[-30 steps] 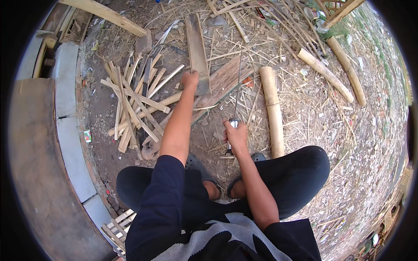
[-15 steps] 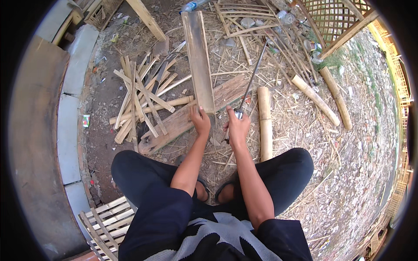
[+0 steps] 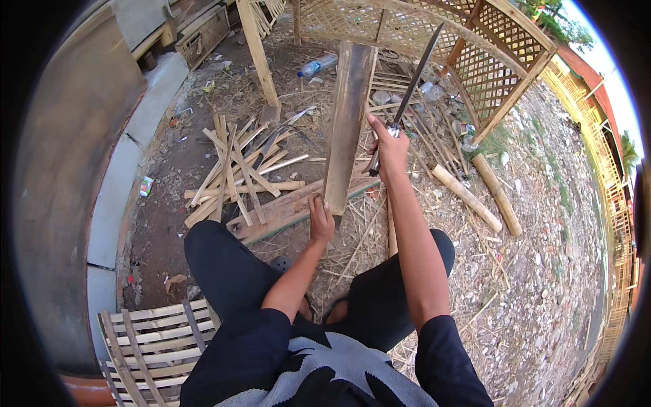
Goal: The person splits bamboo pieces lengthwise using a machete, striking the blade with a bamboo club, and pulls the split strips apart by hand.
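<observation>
A long split bamboo piece [image 3: 348,122], its hollow side facing me, stands tilted up in front of me. My left hand [image 3: 321,218] grips its lower end, fingers closed at the edge. My right hand [image 3: 390,152] is wrapped round the handle of a machete [image 3: 418,74], whose long dark blade points up and away, to the right of the bamboo. The right thumb is close to the bamboo's edge; whether it touches cannot be made out. Below and behind the bamboo lies a thick, worn wooden plank [image 3: 288,214] on the ground.
Bamboo strips [image 3: 234,163] lie heaped at the left, beside a wooden post [image 3: 259,61]. Two bamboo poles [image 3: 468,197] lie at the right. A lattice panel [image 3: 502,68] and a plastic bottle [image 3: 317,66] are farther off. A slatted bamboo rack [image 3: 156,346] sits at lower left.
The view has tipped up toward the far side. My right hand has risen with the machete, up alongside the bamboo. The bamboo has tilted to the right at its top, still in my left hand.
</observation>
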Tool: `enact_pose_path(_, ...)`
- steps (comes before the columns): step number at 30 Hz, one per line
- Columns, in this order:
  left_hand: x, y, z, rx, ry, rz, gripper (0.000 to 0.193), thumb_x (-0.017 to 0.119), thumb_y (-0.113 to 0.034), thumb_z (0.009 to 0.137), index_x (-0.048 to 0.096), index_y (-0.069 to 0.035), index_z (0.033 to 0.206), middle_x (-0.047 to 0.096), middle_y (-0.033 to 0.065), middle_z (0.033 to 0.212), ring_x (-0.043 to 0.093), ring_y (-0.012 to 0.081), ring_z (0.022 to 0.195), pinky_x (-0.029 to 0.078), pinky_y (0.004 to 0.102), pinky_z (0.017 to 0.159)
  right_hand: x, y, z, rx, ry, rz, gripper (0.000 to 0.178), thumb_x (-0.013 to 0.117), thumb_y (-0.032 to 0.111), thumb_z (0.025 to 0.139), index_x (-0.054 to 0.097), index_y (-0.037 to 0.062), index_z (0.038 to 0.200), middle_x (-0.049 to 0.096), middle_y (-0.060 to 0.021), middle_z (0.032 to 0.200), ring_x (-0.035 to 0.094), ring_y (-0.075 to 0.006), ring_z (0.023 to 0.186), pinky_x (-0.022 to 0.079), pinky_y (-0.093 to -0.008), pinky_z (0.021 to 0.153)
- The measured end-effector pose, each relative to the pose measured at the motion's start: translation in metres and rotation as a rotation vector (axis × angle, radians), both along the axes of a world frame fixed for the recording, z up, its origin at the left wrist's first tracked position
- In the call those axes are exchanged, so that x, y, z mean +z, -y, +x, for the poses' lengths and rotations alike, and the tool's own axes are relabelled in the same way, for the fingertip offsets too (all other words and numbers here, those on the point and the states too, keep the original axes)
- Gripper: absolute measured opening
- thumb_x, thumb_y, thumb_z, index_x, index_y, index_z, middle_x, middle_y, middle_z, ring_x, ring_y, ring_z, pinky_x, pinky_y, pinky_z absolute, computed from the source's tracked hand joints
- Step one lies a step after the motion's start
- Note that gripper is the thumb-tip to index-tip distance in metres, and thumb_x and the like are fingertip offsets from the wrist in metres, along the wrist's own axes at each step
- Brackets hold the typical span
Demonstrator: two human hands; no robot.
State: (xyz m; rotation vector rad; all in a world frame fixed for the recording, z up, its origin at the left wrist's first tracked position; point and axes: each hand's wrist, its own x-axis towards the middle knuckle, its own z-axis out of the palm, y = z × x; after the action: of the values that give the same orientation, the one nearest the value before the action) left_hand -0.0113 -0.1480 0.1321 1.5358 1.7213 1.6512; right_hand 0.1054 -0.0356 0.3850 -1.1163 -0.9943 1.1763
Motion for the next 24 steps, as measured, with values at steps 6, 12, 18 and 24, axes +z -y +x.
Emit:
enact_pose_path(6,0.017,0.057,-0.009,-0.067,-0.116,0.08,0.026,0.045,-0.007,0.096,0.049,0.006,0.118,0.047,0.0276,0.117,0.049,0.0483,0.108,0.04,0.0514,0.095,0.014,0.036,0.002,0.041,-0.332,-0.083,0.034,0.085,0.027,0.08,0.055,0.0094,0.078,0.052,0.0,0.061,0.05,-0.0106,0.045,0.048,-0.0278,0.044)
enact_pose_path(12,0.041,0.063,-0.017,-0.151,-0.369,-0.034,0.033,0.052,-0.015,0.095,0.051,0.002,0.123,0.052,0.0222,0.119,0.049,0.0424,0.111,0.039,0.049,0.097,-0.016,0.057,-0.005,0.047,-0.434,-0.14,0.029,0.083,0.023,0.082,0.059,0.0082,0.087,0.054,0.0015,0.069,0.049,-0.0084,0.05,0.046,-0.0248,0.045)
enact_pose_path(18,0.161,-0.007,-0.042,-0.24,-0.259,0.282,0.044,0.057,-0.021,0.093,0.052,-0.001,0.132,0.055,0.0218,0.125,0.052,0.0391,0.117,0.039,0.0449,0.102,-0.06,0.069,-0.021,-0.009,-0.402,-0.165,0.027,0.084,0.019,0.078,0.065,0.0027,0.087,0.055,-0.0001,0.065,0.052,-0.0094,0.05,0.05,-0.0242,0.046)
enact_pose_path(24,0.272,-0.064,-0.066,-0.273,-0.116,0.049,0.032,0.063,-0.025,0.092,0.065,0.001,0.11,0.069,0.0221,0.094,0.067,0.0367,0.082,0.052,0.0414,0.076,-0.05,0.05,-0.044,0.036,-0.36,-0.175,0.032,0.084,0.022,0.077,0.063,0.0013,0.088,0.056,-0.0025,0.064,0.053,-0.0121,0.046,0.051,-0.025,0.043)
